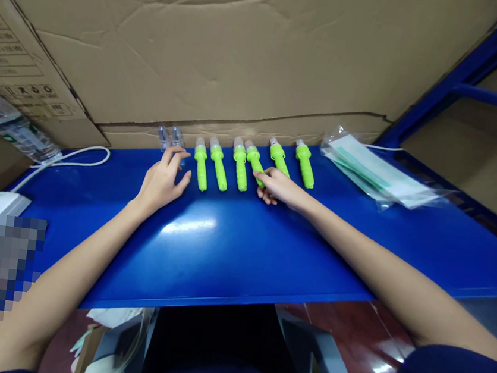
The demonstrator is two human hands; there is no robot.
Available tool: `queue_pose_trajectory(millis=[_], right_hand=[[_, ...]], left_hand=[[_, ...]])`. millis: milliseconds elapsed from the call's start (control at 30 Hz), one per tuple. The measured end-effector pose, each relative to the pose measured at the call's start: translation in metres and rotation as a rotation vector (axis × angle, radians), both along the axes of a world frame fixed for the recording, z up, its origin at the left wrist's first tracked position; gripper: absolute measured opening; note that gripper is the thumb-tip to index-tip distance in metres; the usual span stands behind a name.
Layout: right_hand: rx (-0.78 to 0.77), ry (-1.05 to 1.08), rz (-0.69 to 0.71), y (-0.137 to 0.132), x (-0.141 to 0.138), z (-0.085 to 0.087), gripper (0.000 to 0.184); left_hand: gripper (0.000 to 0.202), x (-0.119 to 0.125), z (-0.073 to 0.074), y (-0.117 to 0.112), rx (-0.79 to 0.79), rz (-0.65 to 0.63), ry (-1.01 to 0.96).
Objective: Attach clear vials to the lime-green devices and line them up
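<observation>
Several lime-green, flashlight-shaped sticks (201,169) with clear tips lie in a row along the back of the blue tabletop (205,253). My right hand (277,188) pinches the lower end of one lime-green stick (254,158) between thumb and fingers; its clear tip points toward the cardboard and leans close to the neighbouring stick (240,170). At the row's left end my left hand (163,178) rests with its fingers apart, holding nothing I can see. Just beyond its fingertips are two small clear plastic caps (163,136), partly hidden by the hand.
Cardboard (254,55) walls off the back. To the right lies a clear plastic bag with white and green contents (376,168), beside a blue metal frame (459,67). On the left are a plastic bottle (17,127), a white cable (91,149) and a white device (2,202).
</observation>
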State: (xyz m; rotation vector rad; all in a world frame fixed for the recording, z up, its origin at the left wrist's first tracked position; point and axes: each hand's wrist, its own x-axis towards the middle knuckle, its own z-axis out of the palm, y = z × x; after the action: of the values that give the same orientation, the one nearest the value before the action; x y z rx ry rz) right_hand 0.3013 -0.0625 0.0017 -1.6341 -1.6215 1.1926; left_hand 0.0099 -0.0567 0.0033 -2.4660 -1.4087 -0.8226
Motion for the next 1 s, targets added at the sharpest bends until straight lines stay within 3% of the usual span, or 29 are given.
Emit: queue_pose_trajectory(millis=[200,667,800,1000], right_hand=[[0.116,-0.100,-0.014,-0.003,-0.001,-0.003,0.009],[0.336,-0.333,0.104,-0.004,0.004,0.003,0.013],[0.394,-0.399,0.060,-0.003,0.009,0.005,0.017],[0.604,-0.572,-0.079,0.007,0.022,0.005,0.022]], left_hand=[[0.033,-0.002,-0.002,0.002,-0.016,0.004,0.002],[0.027,-0.004,-0.005,0.005,-0.058,-0.006,0.032],[0.027,-0.003,-0.006,0.003,-0.052,0.002,0.033],[0.030,-0.002,0.000,0.005,-0.023,0.031,0.078]])
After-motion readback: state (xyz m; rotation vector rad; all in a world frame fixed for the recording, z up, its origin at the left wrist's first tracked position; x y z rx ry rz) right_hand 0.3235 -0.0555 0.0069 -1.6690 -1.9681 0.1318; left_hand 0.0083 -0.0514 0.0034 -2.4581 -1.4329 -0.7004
